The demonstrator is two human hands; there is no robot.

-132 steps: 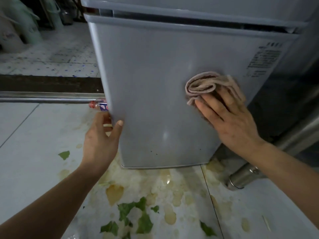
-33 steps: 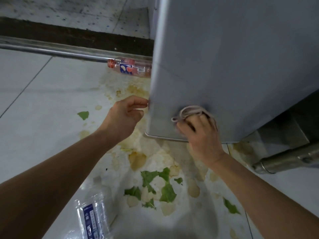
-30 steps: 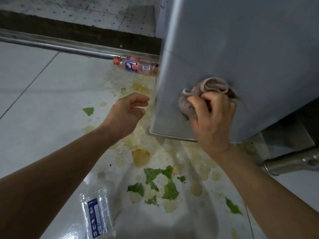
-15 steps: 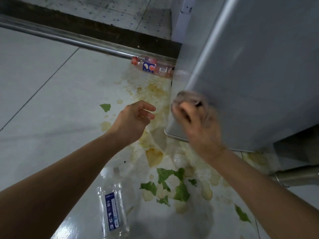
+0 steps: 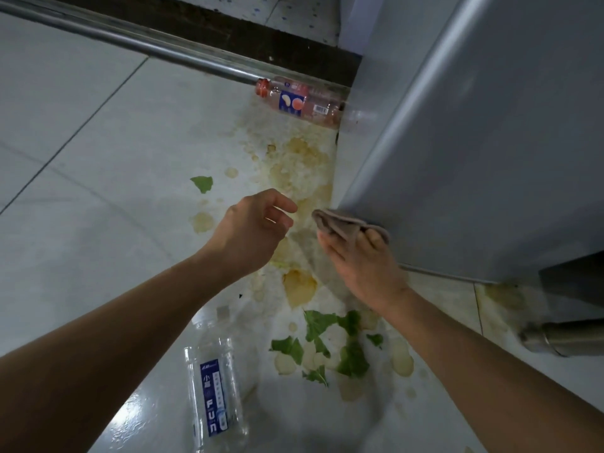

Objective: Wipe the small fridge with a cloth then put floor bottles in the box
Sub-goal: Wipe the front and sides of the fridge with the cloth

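Right hand pinches the cloth vs the fridge bottom corner to wipe its edge, left hand loose w/ nothing held, 2 bottles lying on floor, box unseen.

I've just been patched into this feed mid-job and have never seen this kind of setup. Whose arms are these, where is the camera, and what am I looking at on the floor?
No machine here: the arms belong to a person, and the single wide-angle camera sits on their head, looking forward and down. The right hand presses a beige cloth against the bottom corner of the small grey fridge. The left hand hangs beside it, fingers loosely curled, holding nothing. On the white tile floor lie two bottles on their sides: a pink-capped bottle against the fridge near a metal rail, and a clear bottle with a blue label near the left forearm. Yellowish spill stains and green leaf scraps lie in front of the fridge.
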